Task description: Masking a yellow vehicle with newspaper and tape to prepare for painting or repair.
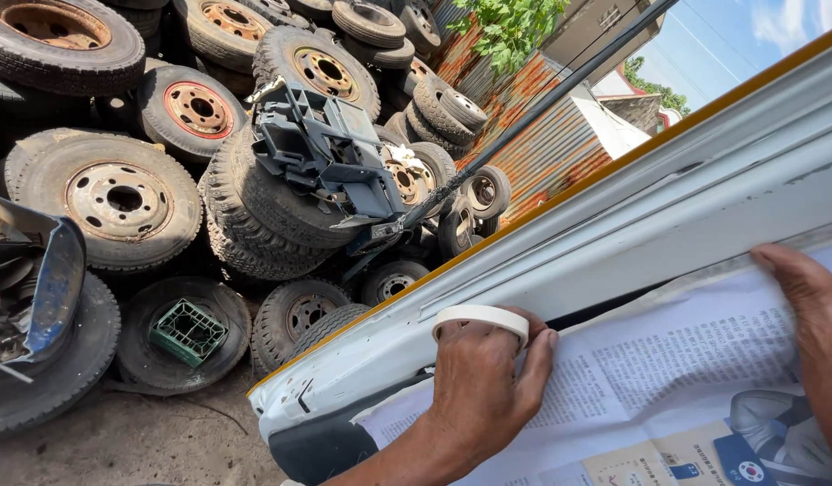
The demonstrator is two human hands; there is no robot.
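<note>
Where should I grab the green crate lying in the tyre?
Probably by the rim of the green crate, coming from above. It lies tilted inside a tyre whose wall hems its sides, while its open latticed top faces up, so the upper edge is the freest place for fingers.

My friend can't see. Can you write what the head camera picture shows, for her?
Two bare hands press a sheet of newspaper against a white vehicle panel; the left hand wears a roll of masking tape over its fingers, the right hand lies flat on the paper. Behind is a pile of old tyres.
</note>
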